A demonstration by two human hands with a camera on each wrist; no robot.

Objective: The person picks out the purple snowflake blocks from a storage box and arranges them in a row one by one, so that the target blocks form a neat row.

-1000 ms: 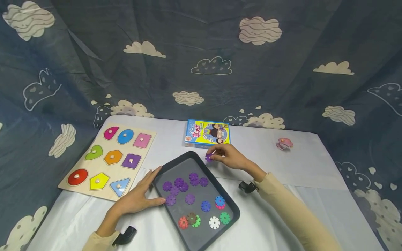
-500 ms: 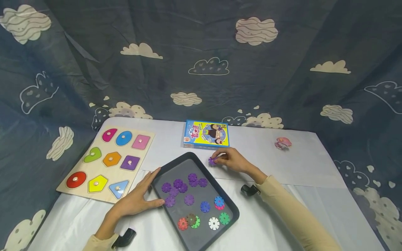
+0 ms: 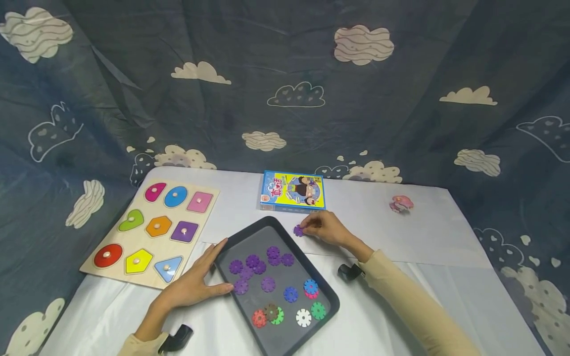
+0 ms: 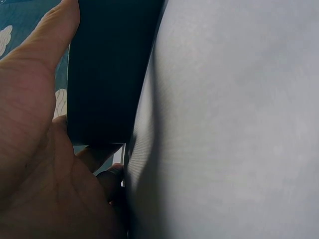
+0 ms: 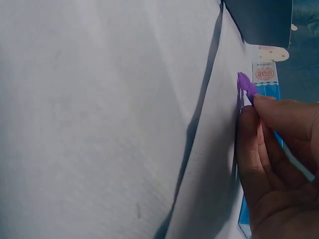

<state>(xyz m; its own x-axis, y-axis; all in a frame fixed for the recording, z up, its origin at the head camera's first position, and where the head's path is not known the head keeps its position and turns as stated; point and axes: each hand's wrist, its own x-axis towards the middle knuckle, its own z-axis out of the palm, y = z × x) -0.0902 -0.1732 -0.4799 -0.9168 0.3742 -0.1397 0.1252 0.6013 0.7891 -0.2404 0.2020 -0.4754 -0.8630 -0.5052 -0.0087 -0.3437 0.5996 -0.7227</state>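
Note:
My right hand (image 3: 329, 228) pinches a purple notched plastic disc (image 3: 298, 231) low over the white cloth, just beyond the tray's right side. In the right wrist view, thumb and fingertips grip one edge of that purple disc (image 5: 245, 83). My left hand (image 3: 196, 282) rests along the left edge of the dark grey tray (image 3: 285, 338), thumb and fingers spread straight against it. The left wrist view shows the tray's dark side (image 4: 107, 74) beside the palm. Several purple discs (image 3: 268, 284) lie in the tray, some overlapping.
Blue, white (image 3: 304, 317), green, red and brown discs lie in the tray's near part. A blue and yellow card box (image 3: 292, 192) lies behind it. At left is a wooden knob puzzle board (image 3: 147, 232); a small pink toy (image 3: 402, 203) sits far right.
My right hand has come slightly nearer with the purple disc, away from the card box, and the disc now shows its round face more fully. The left hand has stayed on the tray.

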